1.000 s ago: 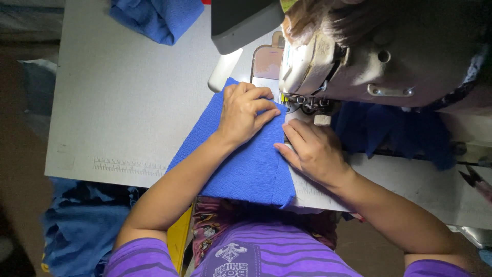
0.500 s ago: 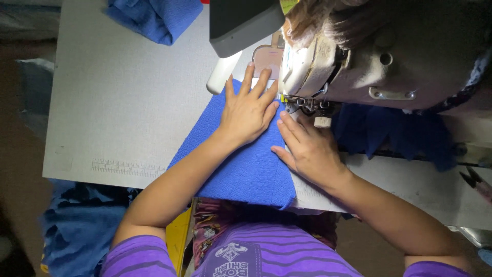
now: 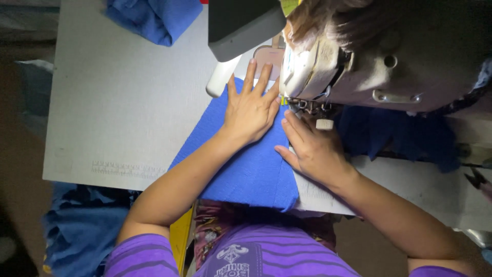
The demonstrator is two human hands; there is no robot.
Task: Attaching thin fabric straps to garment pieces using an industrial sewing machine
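Note:
A blue piece of cloth (image 3: 251, 169) lies on the white sewing table (image 3: 128, 113) and hangs over its near edge. My left hand (image 3: 251, 105) lies flat on the cloth with fingers spread, its fingertips reaching the far end beside the presser foot (image 3: 302, 105). My right hand (image 3: 312, 146) rests on the cloth's right edge, fingers pointing toward the needle area. The sewing machine (image 3: 379, 61) stands just right of both hands. Neither hand grips anything.
A bundle of blue fabric (image 3: 154, 18) sits at the table's far left. More blue fabric (image 3: 394, 133) lies under the machine on the right. A pile of blue pieces (image 3: 82, 231) is below the table's left edge. Scissors (image 3: 479, 179) lie at the far right.
My left hand has slid forward along the cloth toward the machine and spread its fingers flat. My right hand has moved forward with it, feeding the cloth under the presser foot.

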